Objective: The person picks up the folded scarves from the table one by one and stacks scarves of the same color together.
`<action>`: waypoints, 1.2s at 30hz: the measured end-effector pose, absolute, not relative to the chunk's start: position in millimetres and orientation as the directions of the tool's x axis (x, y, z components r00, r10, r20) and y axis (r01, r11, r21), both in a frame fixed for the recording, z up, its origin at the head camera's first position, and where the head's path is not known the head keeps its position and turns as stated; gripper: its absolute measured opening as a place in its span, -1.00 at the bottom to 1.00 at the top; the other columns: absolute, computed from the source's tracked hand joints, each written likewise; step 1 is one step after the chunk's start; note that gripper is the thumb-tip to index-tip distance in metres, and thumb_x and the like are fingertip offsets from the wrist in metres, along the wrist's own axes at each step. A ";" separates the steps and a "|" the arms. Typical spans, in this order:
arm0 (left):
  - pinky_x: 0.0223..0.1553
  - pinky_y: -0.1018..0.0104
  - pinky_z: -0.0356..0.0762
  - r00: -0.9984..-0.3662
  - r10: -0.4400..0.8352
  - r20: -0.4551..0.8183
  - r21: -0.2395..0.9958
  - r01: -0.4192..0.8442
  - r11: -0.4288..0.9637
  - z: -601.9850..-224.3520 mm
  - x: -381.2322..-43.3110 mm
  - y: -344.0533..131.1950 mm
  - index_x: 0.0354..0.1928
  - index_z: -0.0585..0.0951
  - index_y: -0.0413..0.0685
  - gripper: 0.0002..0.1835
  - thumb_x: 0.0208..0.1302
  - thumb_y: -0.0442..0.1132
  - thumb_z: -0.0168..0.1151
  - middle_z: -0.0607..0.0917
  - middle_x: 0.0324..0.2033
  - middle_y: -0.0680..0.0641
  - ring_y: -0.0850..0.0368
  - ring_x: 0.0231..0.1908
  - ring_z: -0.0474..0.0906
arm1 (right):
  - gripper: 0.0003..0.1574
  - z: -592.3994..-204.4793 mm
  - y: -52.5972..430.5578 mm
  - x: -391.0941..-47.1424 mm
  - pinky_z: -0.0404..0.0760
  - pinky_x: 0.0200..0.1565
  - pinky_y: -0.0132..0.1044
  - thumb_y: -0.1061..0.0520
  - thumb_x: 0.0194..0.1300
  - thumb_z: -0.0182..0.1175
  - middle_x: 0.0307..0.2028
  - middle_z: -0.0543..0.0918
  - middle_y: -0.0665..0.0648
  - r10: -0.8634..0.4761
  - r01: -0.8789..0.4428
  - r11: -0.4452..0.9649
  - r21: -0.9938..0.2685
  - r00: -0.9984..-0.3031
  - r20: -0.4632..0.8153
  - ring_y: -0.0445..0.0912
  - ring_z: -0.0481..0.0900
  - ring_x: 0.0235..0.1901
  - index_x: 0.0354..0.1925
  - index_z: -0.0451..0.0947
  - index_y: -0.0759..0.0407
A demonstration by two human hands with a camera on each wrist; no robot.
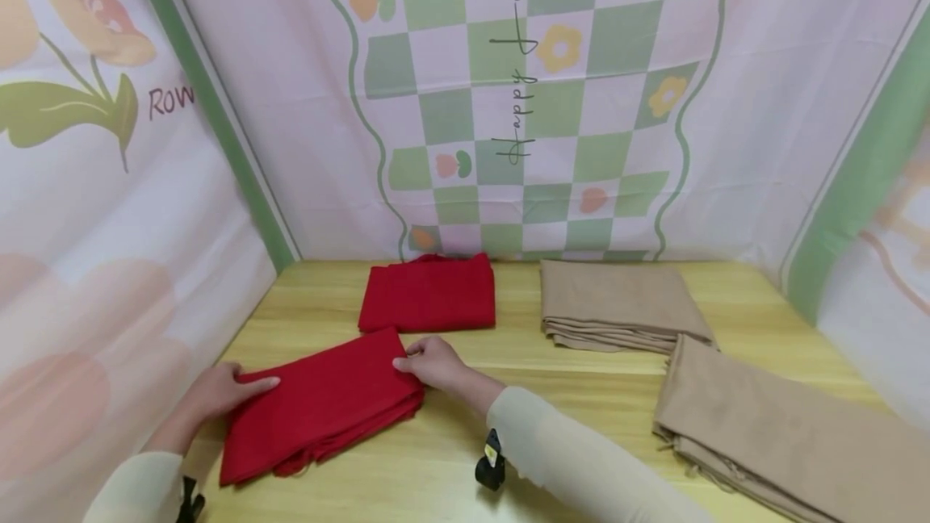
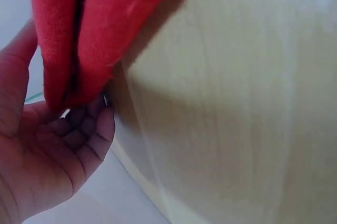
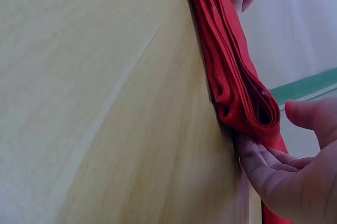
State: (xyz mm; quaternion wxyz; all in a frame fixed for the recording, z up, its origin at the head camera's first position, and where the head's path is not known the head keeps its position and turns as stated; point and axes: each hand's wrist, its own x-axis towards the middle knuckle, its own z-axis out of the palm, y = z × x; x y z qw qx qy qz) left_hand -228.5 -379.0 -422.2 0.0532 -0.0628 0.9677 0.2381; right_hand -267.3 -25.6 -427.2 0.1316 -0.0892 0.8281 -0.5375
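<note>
A folded red cloth (image 1: 320, 406) lies slantwise on the table at the near left, its stacked layers showing along the front edge. At its left end, my left hand (image 1: 218, 394) holds it with the thumb on top; the left wrist view shows curled fingers (image 2: 87, 134) beneath the fold. My right hand (image 1: 439, 366) is at the opposite end, thumb over the far right corner. In the right wrist view, right fingers (image 3: 258, 163) reach under the rounded fold, with the thumb above. Just behind lies a second folded red cloth (image 1: 429, 294).
Two folded beige cloths are on the right: one beige cloth (image 1: 617, 297) at the back, another beige cloth (image 1: 792, 434) at the near right, their corners close together. Printed curtains (image 1: 291, 103) enclose the wooden table (image 1: 567, 426) at the back and sides.
</note>
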 end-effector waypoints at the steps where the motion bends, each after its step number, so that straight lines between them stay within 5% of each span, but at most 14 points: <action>1: -0.54 0.28 0.25 -0.988 -0.094 -0.125 0.470 -0.143 0.871 -422.3 -228.2 -379.4 -0.56 0.32 -0.11 -0.37 0.13 0.30 0.29 0.31 -0.66 0.00 0.12 -0.59 0.25 | -0.50 -426.9 -25.6 -267.1 0.54 0.00 -0.09 0.09 0.24 0.35 -0.03 0.61 0.21 -0.288 0.000 0.399 -0.917 -0.950 -0.125 0.01 0.53 -0.04 0.03 0.57 0.39; 8: -0.47 0.27 0.33 -0.986 -0.113 -0.122 0.602 -0.164 0.782 -423.3 -225.9 -382.4 -0.47 0.45 -0.20 -0.49 0.23 0.13 0.30 0.40 -0.62 -0.01 0.11 -0.52 0.32 | -0.54 -427.1 -27.5 -267.6 0.55 -0.02 -0.12 0.09 0.22 0.37 -0.08 0.62 0.17 -0.257 0.076 0.371 -0.926 -0.950 -0.180 -0.03 0.53 -0.09 -0.01 0.60 0.37; 11: -0.37 0.28 0.43 -0.978 -0.134 -0.162 0.657 -0.208 0.725 -425.2 -225.9 -385.6 -0.24 0.56 -0.43 -0.41 0.26 0.12 0.28 0.56 -0.48 -0.05 0.12 -0.41 0.44 | -0.54 -428.6 -28.5 -268.4 0.55 -0.09 -0.19 0.09 0.20 0.38 -0.15 0.62 0.13 -0.239 0.106 0.355 -0.929 -0.950 -0.200 -0.09 0.51 -0.18 -0.02 0.61 0.37; 15: -0.26 0.31 0.53 -0.961 -0.139 -0.239 0.754 -0.274 0.598 -428.9 -225.3 -389.9 0.05 0.45 -0.65 -0.27 0.31 0.05 0.25 0.67 -0.35 -0.09 0.15 -0.32 0.56 | -0.68 -431.4 -30.6 -269.2 0.46 -0.34 -0.33 0.12 0.20 0.38 -0.39 0.60 0.06 -0.230 0.132 0.322 -0.937 -0.950 -0.213 -0.15 0.43 -0.42 -0.17 0.67 0.34; 17: -0.28 0.31 0.56 -0.952 -0.133 -0.277 0.793 -0.304 0.528 -430.7 -224.8 -390.8 0.02 0.45 -0.67 -0.32 0.34 -0.01 0.23 0.68 -0.38 -0.08 0.16 -0.35 0.58 | -0.77 -432.0 -31.8 -269.0 0.35 -0.46 -0.37 0.12 0.21 0.37 -0.56 0.49 0.01 -0.228 0.151 0.308 -0.939 -0.947 -0.227 -0.17 0.33 -0.55 -0.38 0.66 0.30; 22: -0.34 0.29 0.57 -0.927 -0.122 -0.353 0.818 -0.370 0.440 -432.4 -223.8 -391.6 -0.16 0.55 -0.49 -0.50 0.36 -0.03 0.20 0.67 -0.48 -0.02 0.16 -0.42 0.59 | -0.58 -431.0 -33.9 -267.5 0.28 -0.56 -0.42 0.12 0.22 0.36 -0.71 0.38 -0.04 -0.241 0.204 0.276 -0.939 -0.931 -0.273 -0.21 0.28 -0.65 -0.67 0.42 0.12; 31: -0.22 0.16 0.62 -0.861 -0.088 -0.501 0.787 -0.496 0.367 -429.0 -223.2 -390.4 0.07 0.41 -0.58 -0.35 0.41 0.04 0.12 0.69 -0.39 -0.06 0.09 -0.34 0.63 | -0.77 -429.9 -36.0 -267.1 0.54 -0.44 -0.38 0.13 0.26 0.33 -0.56 0.63 0.06 -0.282 0.250 0.231 -0.940 -0.908 -0.310 -0.19 0.53 -0.57 -0.44 0.65 0.28; 36: -0.22 0.18 0.62 -0.848 -0.080 -0.523 0.780 -0.515 0.356 -429.1 -221.3 -392.2 0.02 0.45 -0.53 -0.42 0.40 -0.01 0.15 0.69 -0.40 -0.05 0.10 -0.35 0.62 | -0.78 -432.1 -36.8 -266.4 0.59 -0.41 -0.33 0.12 0.26 0.33 -0.52 0.66 0.08 -0.288 0.259 0.230 -0.938 -0.902 -0.320 -0.18 0.57 -0.54 -0.38 0.65 0.28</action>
